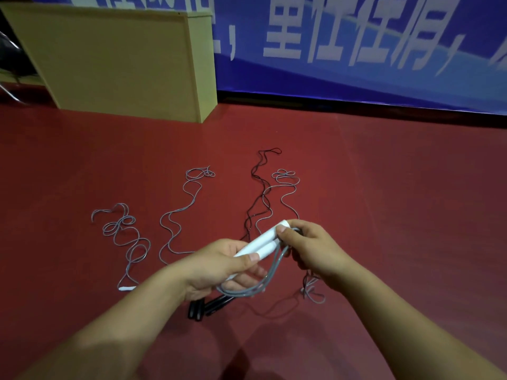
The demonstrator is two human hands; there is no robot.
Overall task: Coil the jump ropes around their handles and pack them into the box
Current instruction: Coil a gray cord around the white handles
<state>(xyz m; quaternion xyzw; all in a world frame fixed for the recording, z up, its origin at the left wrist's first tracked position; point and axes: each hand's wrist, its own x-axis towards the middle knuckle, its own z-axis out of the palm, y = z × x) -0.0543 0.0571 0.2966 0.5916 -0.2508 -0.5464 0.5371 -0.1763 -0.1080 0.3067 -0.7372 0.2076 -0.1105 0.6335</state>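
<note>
Two white handles lie side by side at centre, pointing toward 1 o'clock, a grey rope looping beneath toward 6. The left hand grips their near ends, thumb on top; the right hand pinches the far ends. Black handles rest on the red floor below. A yellow box stands at 11 o'clock

A dark red floor carries everything here. Loose on it lie a tangled grey rope at the left with a white handle at its near end, a second grey rope snaking beside it, then a black rope and another grey rope running side by side farther right. Nearer, a pair of black handles lies on the floor, and a yellow board-sided box stands at the back left.
</note>
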